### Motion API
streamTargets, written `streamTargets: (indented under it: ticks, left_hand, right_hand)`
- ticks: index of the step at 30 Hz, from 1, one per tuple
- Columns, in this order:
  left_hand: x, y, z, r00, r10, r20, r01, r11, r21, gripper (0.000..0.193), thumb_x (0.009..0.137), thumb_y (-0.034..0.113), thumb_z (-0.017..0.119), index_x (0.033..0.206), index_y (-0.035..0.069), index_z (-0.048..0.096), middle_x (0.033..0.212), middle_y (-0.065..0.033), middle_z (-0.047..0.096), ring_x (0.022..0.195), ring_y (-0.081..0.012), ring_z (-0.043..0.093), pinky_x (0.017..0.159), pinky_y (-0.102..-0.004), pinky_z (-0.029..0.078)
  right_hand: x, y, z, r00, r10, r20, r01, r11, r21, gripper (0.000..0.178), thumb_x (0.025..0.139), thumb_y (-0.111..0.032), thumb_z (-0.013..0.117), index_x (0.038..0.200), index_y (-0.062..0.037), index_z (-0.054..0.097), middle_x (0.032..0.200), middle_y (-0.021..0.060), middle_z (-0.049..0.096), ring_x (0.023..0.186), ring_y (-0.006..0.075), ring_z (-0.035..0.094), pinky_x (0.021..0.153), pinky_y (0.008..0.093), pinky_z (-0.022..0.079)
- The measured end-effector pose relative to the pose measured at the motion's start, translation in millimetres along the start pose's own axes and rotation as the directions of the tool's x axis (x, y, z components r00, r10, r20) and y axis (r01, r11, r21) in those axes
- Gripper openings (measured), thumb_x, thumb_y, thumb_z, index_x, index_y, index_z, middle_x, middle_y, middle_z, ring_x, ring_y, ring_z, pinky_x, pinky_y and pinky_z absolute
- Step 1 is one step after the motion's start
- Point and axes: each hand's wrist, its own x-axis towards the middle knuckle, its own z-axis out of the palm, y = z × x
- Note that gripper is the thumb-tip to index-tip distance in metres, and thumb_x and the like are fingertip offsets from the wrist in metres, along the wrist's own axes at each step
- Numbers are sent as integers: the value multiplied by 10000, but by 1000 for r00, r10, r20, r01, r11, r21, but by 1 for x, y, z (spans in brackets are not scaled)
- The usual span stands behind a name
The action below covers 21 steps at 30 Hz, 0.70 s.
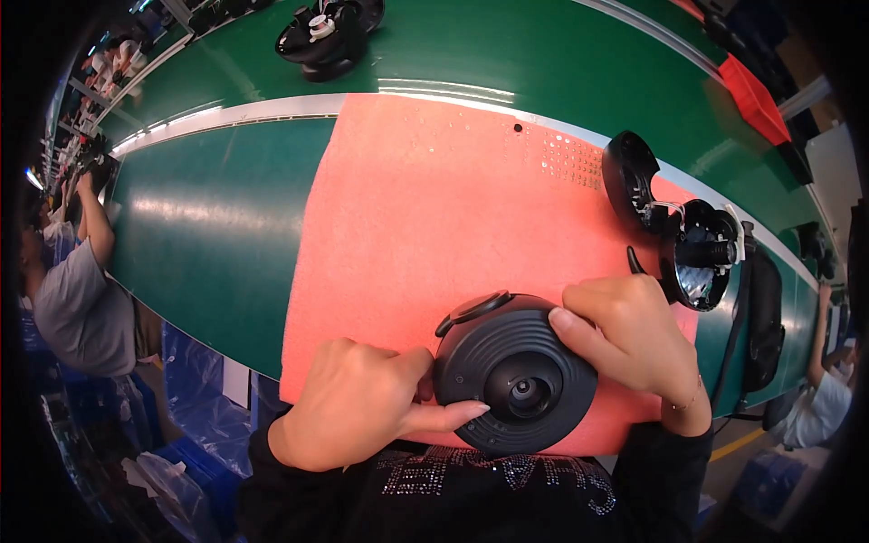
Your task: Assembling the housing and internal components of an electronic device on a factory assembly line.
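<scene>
Handle round black housing (pixel 518 369), pinched at opposite edges between left hand (pixel 355 398) and right hand (pixel 629 335), as probably stiff, light, slightly slippery, gripping rim, not recess (pixel 523 391) between thumbs.

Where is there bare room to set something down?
Bare: pink mat left of centre, above the left hand; green table left of the mat. Crowded: the mat's right side, with black shells; its upper right, with small dots; and around the housing and right hand.
</scene>
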Motion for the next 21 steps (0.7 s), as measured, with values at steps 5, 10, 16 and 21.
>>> streamTargets:
  ticks: [5, 10, 16, 21]
  left_hand:
    - [2, -6, 2, 1000, 4, 17, -4, 1000, 5, 526, 673, 498, 710, 530, 27, 526, 379, -69, 439, 345, -247, 507, 364, -328, 409]
    - [3, -1, -2, 1000, 8, 17, -8, 1000, 22, 536, 677, 508, 703, 537, 20, 530, 376, -83, 428, 347, -263, 505, 363, -337, 404]
    - [4, 1, -10, 992, -62, 106, 54, 996, 78, 465, 632, 438, 752, 555, 32, 538, 479, -68, 560, 449, -242, 581, 465, -316, 461]
    - [4, -2, -4, 999, 32, 21, -34, 996, 83, 534, 693, 506, 691, 540, 19, 533, 389, -94, 450, 355, -273, 510, 369, -356, 410]
  right_hand:
    - [-3, -18, -8, 994, -24, -105, 2, 979, -204, 307, 763, -344, 627, 706, -49, 560, 678, 81, 535, 573, 251, 519, 515, 353, 387]
    - [-16, -38, -2, 923, -365, -121, 343, 924, -167, 389, 707, -309, 638, 987, -39, 618, 926, 72, 556, 832, 217, 523, 703, 333, 415]
    - [-10, -38, -2, 871, -491, 29, 490, 871, 41, 424, 689, -190, 599, 1083, -32, 603, 1086, 110, 560, 998, 263, 509, 829, 376, 381]
    - [-13, -35, 2, 872, -489, 12, 481, 863, 156, 508, 754, -211, 599, 1227, -44, 518, 1161, 121, 532, 1081, 277, 473, 878, 406, 377]
